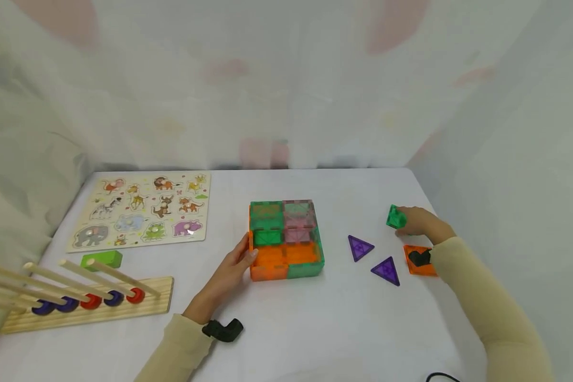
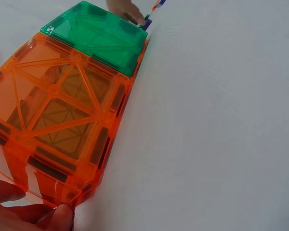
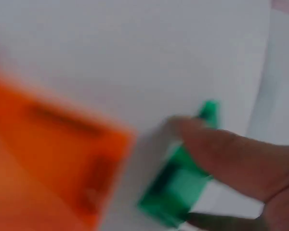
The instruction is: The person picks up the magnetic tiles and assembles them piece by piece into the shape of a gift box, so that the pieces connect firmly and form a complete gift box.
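Note:
A low block of translucent magnetic tiles (image 1: pixel 269 271) in orange, green and pink stands on the table. My left hand (image 1: pixel 236 261) grips its left side, with fingertips (image 2: pixel 62 219) and thumb at the orange corner in the left wrist view. On the right, my right hand (image 1: pixel 416 220) pinches a green magnetic tile (image 1: pixel 395 217) between thumb and fingers. The same green tile (image 3: pixel 176 190) is blurred in the right wrist view, partly covered by the thumb. An orange tile (image 1: pixel 415 260) lies below the right wrist.
Two purple triangular tiles (image 1: pixel 387 271) lie between the block and the right arm. At the left are an animal peg puzzle (image 1: pixel 138 209), a green wooden block (image 1: pixel 102 259) and a wooden peg stand (image 1: pixel 162 297) with red and blue rings. White fabric walls (image 1: pixel 286 106) border the table.

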{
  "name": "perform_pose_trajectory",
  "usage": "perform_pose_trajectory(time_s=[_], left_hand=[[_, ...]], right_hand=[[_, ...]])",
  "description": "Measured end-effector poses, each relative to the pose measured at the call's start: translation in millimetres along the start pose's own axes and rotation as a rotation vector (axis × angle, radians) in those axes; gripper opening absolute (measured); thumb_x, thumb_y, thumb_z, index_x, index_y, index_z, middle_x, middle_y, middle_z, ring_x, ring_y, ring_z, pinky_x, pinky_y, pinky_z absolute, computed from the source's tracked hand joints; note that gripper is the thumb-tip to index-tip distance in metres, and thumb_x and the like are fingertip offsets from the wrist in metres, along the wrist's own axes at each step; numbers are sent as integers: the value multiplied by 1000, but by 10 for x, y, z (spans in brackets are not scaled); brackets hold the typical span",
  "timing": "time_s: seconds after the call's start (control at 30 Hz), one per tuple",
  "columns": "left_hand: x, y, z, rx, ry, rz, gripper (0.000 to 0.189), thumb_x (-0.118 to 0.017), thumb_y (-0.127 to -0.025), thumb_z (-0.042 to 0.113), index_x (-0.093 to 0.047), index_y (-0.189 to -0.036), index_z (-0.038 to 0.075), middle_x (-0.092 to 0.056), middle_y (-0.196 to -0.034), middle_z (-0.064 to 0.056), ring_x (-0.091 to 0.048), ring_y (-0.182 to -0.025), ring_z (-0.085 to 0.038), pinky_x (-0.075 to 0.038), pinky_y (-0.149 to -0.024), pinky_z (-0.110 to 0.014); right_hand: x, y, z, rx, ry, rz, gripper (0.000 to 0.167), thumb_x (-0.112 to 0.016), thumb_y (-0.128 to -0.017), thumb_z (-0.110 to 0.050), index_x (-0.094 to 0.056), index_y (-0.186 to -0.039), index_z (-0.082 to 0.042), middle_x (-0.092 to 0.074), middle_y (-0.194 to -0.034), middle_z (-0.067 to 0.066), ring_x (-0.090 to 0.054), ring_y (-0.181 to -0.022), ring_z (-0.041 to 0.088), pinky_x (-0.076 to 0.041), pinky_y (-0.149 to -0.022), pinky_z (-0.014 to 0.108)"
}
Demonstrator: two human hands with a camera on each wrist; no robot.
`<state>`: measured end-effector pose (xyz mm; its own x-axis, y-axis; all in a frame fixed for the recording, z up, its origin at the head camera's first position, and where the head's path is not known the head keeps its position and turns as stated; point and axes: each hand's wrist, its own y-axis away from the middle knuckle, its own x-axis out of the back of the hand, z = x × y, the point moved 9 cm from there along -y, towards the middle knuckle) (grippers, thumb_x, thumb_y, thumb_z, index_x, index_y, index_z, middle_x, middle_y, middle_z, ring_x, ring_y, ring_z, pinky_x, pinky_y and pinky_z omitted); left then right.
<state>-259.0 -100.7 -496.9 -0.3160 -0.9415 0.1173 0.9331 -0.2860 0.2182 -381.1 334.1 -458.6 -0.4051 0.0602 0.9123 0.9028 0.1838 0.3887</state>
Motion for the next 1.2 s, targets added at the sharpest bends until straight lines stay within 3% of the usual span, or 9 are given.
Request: perform_pose_trajectory(time_s=[0.1, 0.3, 0.43, 0.57, 0.73, 0.9, 1.03, 1.2], left_hand=[[9, -5, 6, 4, 0, 2, 67, -45, -102, 33, -7, -156, 19, -9, -163, -1, -1, -151, -25, -7, -119, -52], [46, -22, 0, 8, -11, 15, 68, -45, -102, 34, -8, -156, 19, -9, -163, -1, -1, -150, -26, -7, -119, -53], [8, -20, -51, 11, 12, 16, 69, -47, -101, 35, -9, -156, 18, -11, -163, -4, -2, -150, -28, -6, -119, -53], [-103, -10, -127, 24, 35, -18, 69, -47, -101, 34, -8, -156, 17, -10, -163, -5, -2, -150, -28, -7, -119, -52], [-82, 1, -129, 10, 35, 16, 68, -48, -101, 33, -10, -156, 17, -13, -162, -5, -4, -150, -28, -8, -119, -52], [-16, -3, -85, 7, 12, 24, 67, -46, -101, 34, -10, -156, 19, -15, -162, -5, -5, -150, -28, -8, -119, -52], [-2, -9, -62, 13, 14, 13, 67, -46, -102, 33, -9, -156, 18, -14, -162, -5, -4, -150, -27, -8, -119, -51], [11, -18, -24, 0, 5, 16, 68, -45, -102, 34, -9, -156, 16, -13, -162, -6, -3, -150, -28, -8, -119, -51]], right_hand=[[-94, -26, 120, 7, -48, 30, 80, -67, -87, -33, -29, -147, 3, -44, -132, 39, -51, -108, 46, -41, -95, 65], [-114, -106, 133, 69, -67, 150, 75, -61, -91, -44, -33, -148, -3, -40, -140, 36, -43, -122, 53, -36, -102, 65], [-42, -72, -36, 89, -60, 234, 74, -60, -91, -48, -40, -144, -1, -48, -136, 32, -48, -121, 50, -38, -101, 63], [201, 110, -527, 198, -61, 369, 67, -64, -90, -44, -47, -140, -2, -48, -136, 31, -44, -124, 49, -37, -102, 63], [598, 379, -1579, 468, 1, 549, 64, -72, -84, -40, -54, -136, -6, -53, -130, 25, -49, -120, 41, -45, -98, 55], [747, 644, -2461, 727, 96, 650, 62, -73, -82, -42, -60, -131, -7, -56, -126, 21, -52, -116, 34, -49, -96, 47], [751, 758, -2835, 838, 170, 684, 61, -70, -82, -47, -63, -127, -7, -59, -121, 18, -54, -113, 32, -50, -97, 42], [741, 749, -2981, 857, 220, 696, 62, -66, -82, -54, -65, -126, -10, -60, -118, 15, -55, -110, 28, -50, -97, 38]])
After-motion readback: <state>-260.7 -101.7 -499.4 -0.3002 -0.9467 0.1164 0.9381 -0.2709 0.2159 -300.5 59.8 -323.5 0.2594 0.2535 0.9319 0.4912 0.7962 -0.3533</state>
